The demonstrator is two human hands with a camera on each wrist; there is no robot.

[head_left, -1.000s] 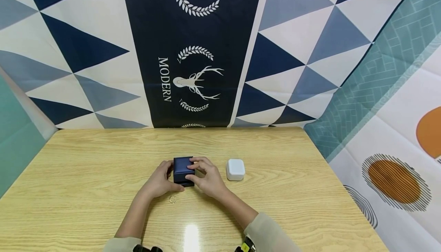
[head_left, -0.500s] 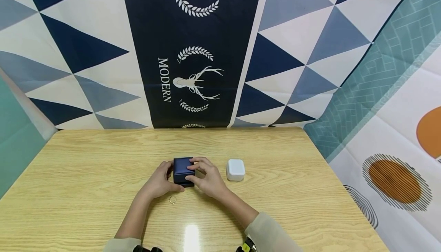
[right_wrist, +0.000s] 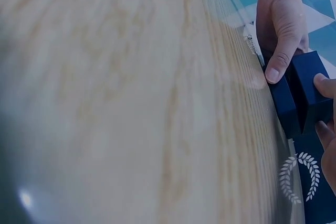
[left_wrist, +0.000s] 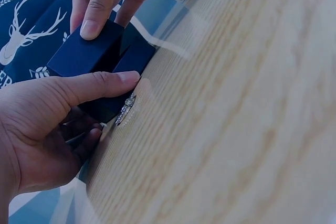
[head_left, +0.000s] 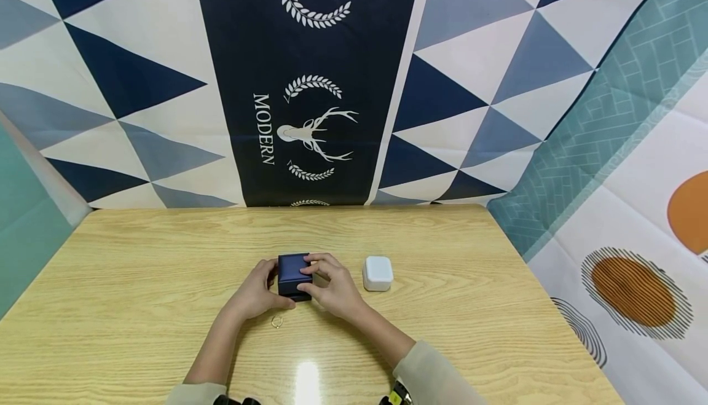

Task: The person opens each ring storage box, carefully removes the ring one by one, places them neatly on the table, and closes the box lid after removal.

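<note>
A small navy ring box (head_left: 292,267) sits on the table between both hands. My left hand (head_left: 257,291) grips its lower part from the left, the thumb along the front side. My right hand (head_left: 334,288) pinches the lid (right_wrist: 311,85) from the right, thumb at the front and fingertips on top. Both wrist views show a narrow dark gap between lid and base (right_wrist: 283,106); what is inside stays hidden. A thin ring (head_left: 277,321) lies on the wood just in front of the left thumb. Its clear stones (left_wrist: 127,104) show in the left wrist view.
A white rounded box (head_left: 378,273) stands to the right of the right hand. The light wooden table (head_left: 442,331) ends at a patterned cloth backdrop (head_left: 321,85), and another patterned cloth (head_left: 608,239) hangs along the right side.
</note>
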